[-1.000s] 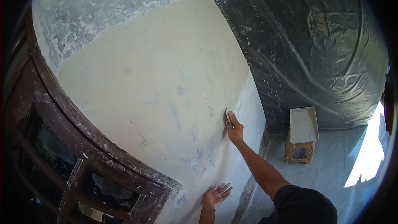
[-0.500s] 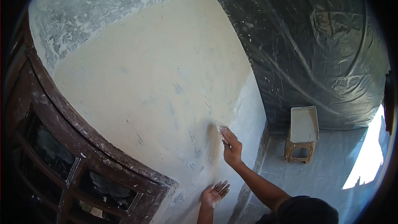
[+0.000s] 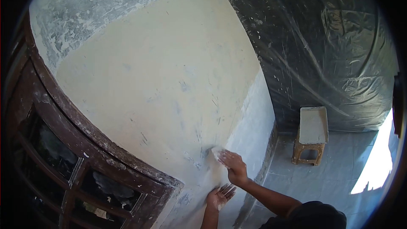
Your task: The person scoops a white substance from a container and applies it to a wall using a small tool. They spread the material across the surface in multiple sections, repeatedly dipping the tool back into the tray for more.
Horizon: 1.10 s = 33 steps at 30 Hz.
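My right hand (image 3: 234, 166) presses a small whitish flat piece (image 3: 217, 152) against the wall (image 3: 140, 72); its exact kind is too hard to make out. Around that piece the wall has a smooth cream coat with grey scuffs and short dark scratches. Just below, my left hand (image 3: 219, 198) is held palm up near the wall, fingers stretched out, with a white smear on the palm. The two hands are close together, and whether they touch is not clear.
A dark wooden door frame (image 3: 114, 152) with glass panes runs along the left. Black plastic sheeting (image 3: 313, 51) hangs at the right. On the tiled floor (image 3: 275, 186) stands a brown stool (image 3: 296, 153) bearing a tray (image 3: 313, 125) of pale grey paste.
My right hand has moved down and slightly left along the wall with the whitish piece, closer to my left hand. The left hand has barely moved.
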Each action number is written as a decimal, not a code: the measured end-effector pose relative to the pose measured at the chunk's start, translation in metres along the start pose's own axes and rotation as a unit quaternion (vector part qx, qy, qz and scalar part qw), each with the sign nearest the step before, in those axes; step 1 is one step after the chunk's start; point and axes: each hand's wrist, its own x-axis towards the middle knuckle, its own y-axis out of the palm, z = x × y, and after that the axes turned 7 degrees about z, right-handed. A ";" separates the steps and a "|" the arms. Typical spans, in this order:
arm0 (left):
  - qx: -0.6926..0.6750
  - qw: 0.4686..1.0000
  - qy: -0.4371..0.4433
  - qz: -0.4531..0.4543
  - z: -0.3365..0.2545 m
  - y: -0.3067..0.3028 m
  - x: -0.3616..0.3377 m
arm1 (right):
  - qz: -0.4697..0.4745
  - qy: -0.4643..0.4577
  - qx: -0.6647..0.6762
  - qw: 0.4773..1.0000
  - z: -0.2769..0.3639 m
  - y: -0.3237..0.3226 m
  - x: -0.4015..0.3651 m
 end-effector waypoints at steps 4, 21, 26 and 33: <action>0.022 0.999 0.026 -0.008 0.002 0.020 -0.005 | -0.160 -0.004 -0.053 0.986 -0.048 -0.013 0.104; 0.007 0.998 0.027 -0.059 0.006 0.027 0.012 | -0.176 0.124 0.095 0.972 -0.155 -0.043 0.115; 0.014 0.996 0.056 -0.067 0.010 0.028 0.013 | -0.129 0.114 0.040 0.984 -0.150 -0.002 0.092; -0.288 0.903 -0.022 0.319 0.014 -0.042 0.035 | 0.140 0.099 0.224 0.959 -0.044 0.011 -0.098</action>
